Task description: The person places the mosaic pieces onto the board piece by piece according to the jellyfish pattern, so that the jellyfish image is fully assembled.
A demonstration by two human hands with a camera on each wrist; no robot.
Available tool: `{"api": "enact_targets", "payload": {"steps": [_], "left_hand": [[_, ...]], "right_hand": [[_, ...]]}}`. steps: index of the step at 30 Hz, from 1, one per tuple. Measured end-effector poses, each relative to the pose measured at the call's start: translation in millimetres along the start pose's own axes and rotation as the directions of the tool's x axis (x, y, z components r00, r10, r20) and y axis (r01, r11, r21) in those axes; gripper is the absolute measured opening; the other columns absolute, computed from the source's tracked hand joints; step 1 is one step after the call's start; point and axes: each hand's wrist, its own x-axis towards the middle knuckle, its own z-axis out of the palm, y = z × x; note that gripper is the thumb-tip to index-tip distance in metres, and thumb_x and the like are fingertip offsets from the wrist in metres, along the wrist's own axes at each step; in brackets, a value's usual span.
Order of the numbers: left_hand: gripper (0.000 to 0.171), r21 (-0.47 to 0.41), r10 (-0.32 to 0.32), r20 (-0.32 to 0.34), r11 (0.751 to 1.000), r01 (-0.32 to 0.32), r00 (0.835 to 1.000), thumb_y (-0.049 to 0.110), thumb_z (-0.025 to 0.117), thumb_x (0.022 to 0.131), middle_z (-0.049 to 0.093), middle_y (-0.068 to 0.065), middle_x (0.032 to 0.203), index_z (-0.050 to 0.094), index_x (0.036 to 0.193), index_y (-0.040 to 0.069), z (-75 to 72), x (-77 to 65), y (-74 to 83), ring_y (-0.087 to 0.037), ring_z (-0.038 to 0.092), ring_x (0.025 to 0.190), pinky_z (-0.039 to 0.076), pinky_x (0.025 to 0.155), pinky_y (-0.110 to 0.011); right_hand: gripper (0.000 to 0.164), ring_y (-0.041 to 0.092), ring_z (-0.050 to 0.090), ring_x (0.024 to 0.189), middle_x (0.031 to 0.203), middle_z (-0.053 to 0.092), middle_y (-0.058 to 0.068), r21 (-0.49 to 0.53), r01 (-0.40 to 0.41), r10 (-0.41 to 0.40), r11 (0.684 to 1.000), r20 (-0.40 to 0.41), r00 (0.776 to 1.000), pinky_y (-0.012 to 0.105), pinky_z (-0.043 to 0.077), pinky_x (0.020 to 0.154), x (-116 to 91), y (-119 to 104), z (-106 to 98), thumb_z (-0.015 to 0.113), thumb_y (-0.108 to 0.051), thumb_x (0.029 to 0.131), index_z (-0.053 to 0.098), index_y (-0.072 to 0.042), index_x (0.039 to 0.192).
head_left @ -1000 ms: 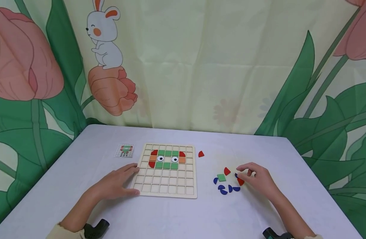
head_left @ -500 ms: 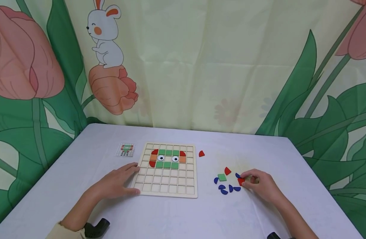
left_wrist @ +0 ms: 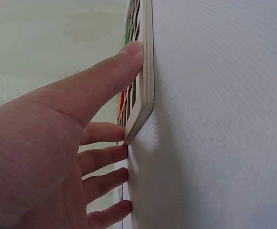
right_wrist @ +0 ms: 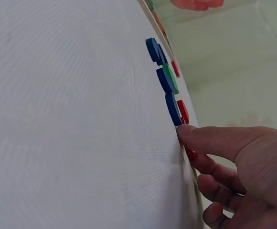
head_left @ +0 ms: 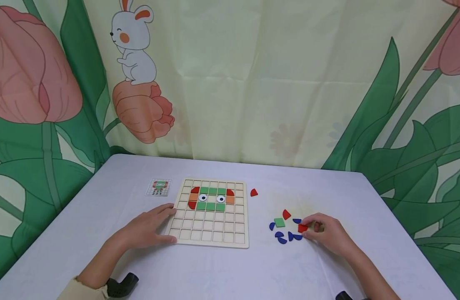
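My left hand point(head_left: 149, 227) rests at the left edge of a wooden grid board point(head_left: 207, 238), thumb on its frame and fingers spread along its side. In the left wrist view the thumb lies over the board's corner edge point(left_wrist: 148, 78). Green squares point(head_left: 211, 206), red quarter-circles, orange squares and two eye tiles point(head_left: 221, 199) sit in the board's upper cells. To the right, my right hand point(head_left: 327, 233) pinches a red quarter-circle tile point(head_left: 302, 228) between thumb and index finger, low at the tabletop. The thumb partly hides that tile point(right_wrist: 190, 153) in the right wrist view.
Several blue half-circles point(head_left: 282, 240), a green square point(head_left: 279, 222) and a red quarter-circle point(head_left: 286, 214) lie beside the right hand. Another red quarter-circle point(head_left: 254, 192) is right of the board. A small picture card point(head_left: 158, 187) lies at the back left. A printed curtain point(head_left: 252, 104) hangs behind the table.
My right hand has come down onto the red quarter-circle tile and pinches it. The blue half-circle beside it has turned and shifted slightly left. The left hand stays at the board.
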Motion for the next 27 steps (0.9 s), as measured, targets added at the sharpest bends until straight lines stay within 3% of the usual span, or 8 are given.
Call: {"api": "enact_targets", "payload": {"steps": [6,13,27], "left_hand": [[0.085,0.003,-0.003,0.001,1.000,0.003,1.000,0.058,0.075,0.074,0.039,-0.011,0.153,0.049,0.140,0.011,0.2,0.7,0.5,-0.036,0.038,0.140,0.036,0.104,-0.063],[0.085,0.005,-0.001,-0.002,1.000,0.001,1.000,0.057,0.075,0.075,0.038,-0.012,0.153,0.048,0.140,0.010,0.7,1.6,-0.6,-0.036,0.037,0.140,0.036,0.104,-0.064],[0.086,0.006,0.001,-0.004,1.000,-0.001,1.000,0.058,0.075,0.074,0.038,-0.012,0.153,0.048,0.140,0.010,0.8,0.6,-1.2,-0.036,0.038,0.140,0.036,0.104,-0.063]], "right_hand": [[0.031,0.016,0.049,0.082,0.094,0.066,0.000,-0.016,0.031,-0.031,0.999,0.002,1.000,0.018,0.042,0.060,3.6,0.3,0.6,0.081,-0.017,0.077,0.072,-0.014,0.107],[0.024,0.016,0.049,0.081,0.084,0.059,-0.001,-0.045,0.057,-0.057,0.997,0.012,0.998,0.018,0.041,0.059,8.5,-2.6,-0.2,0.079,-0.017,0.079,0.073,-0.015,0.102],[0.023,0.016,0.048,0.078,0.080,0.056,0.001,-0.027,0.079,-0.079,0.997,0.008,0.997,0.019,0.042,0.057,9.6,-6.9,2.9,0.079,-0.014,0.079,0.070,-0.012,0.099]]}}
